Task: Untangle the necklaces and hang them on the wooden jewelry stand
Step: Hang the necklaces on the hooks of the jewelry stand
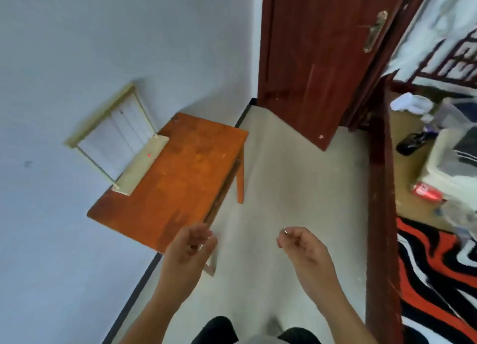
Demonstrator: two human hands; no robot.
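The wooden jewelry stand [140, 165] sits at the wall-side edge of an orange wooden table [185, 178]. Several thin necklaces [126, 129] hang from its top bar. My right hand [302, 245] is held over the floor, right of the table's near corner. Its thumb and forefinger pinch a small metal ring, the end of a necklace [285, 230]. My left hand [191, 243] hovers at the table's near corner with its fingertips pinched together in the same way. The chain between my hands is too fine and blurred to make out.
A pale wall runs along the left, behind the stand. Beige floor lies ahead, and a dark red door [317, 60] stands open at the back. On the right is a door frame [382, 214], with a red, black and white rug [438, 279] and clutter beyond it.
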